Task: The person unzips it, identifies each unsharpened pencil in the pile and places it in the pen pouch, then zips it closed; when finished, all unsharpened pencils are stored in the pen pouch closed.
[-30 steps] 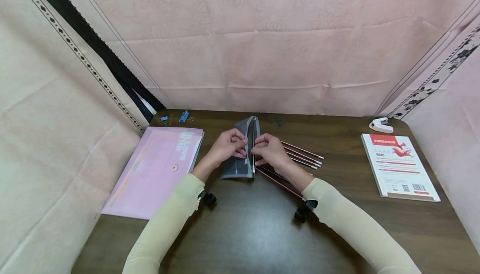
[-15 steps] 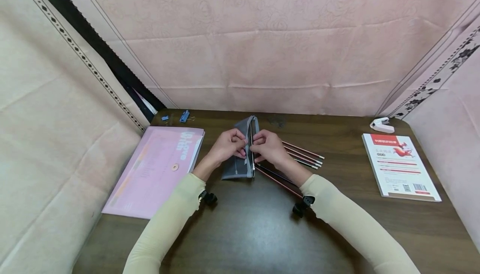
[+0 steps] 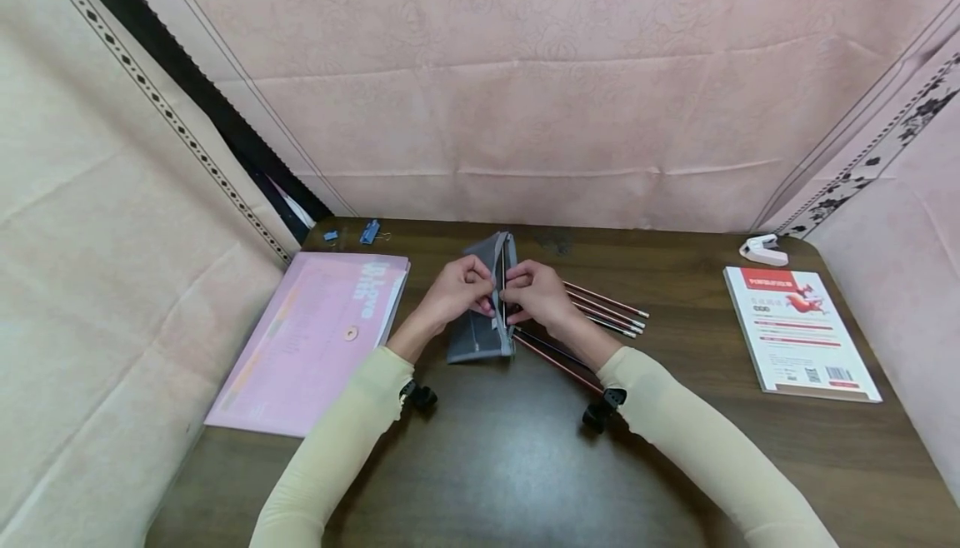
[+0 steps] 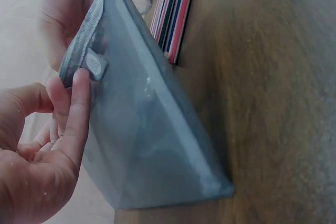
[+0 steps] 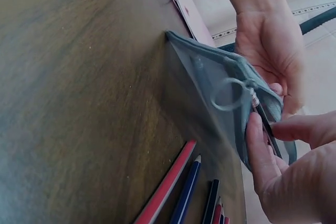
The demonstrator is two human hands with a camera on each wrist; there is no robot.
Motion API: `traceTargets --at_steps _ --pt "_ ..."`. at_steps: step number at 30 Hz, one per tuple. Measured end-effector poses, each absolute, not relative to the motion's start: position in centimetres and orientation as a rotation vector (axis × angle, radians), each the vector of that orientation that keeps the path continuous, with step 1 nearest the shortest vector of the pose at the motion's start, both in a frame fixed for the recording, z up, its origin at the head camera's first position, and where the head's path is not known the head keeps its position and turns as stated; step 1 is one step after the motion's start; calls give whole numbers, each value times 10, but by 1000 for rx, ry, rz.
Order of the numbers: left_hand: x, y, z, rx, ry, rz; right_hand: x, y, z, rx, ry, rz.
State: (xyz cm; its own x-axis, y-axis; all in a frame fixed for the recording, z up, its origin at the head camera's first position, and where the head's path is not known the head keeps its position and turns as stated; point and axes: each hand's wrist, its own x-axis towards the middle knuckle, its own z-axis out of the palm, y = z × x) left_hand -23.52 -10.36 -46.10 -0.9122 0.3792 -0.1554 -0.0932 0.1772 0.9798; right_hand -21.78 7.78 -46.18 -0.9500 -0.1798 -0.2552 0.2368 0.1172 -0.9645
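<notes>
The grey see-through pouch (image 3: 474, 336) is on the table (image 3: 480, 465) between the two hands, and its mouth is partly spread. The left hand (image 3: 459, 290) pinches one rim of this mouth, fingers narrow. The right hand (image 3: 542, 298) also has its fingers narrow, holding a thin dark strip (image 5: 269, 132) in the mouth; I cannot tell whether it is the zip edge or a pencil. The pouch looks soft, so, in my judgement, the mouth may fold together if one pinch becomes loose, and an uneven pull may tip it. The pull ring (image 5: 227, 109) hangs near the right fingers and could catch one. Just beside lie a red pencil (image 5: 167, 182) and a blue pencil (image 5: 187, 188); the right forearm passes above some pencils, so a low elbow might roll them. Farther left is the pink folder (image 3: 307, 348).
</notes>
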Motion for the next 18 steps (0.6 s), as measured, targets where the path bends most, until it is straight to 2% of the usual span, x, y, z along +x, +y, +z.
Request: traceTargets --at_steps 11,18 --pt "-233 -107 -460 214 2080 1838 -215 95 -460 -63 2065 -1943" --pt "-232 -110 -457 208 2100 1825 -218 137 -455 -229 2263 -1845"
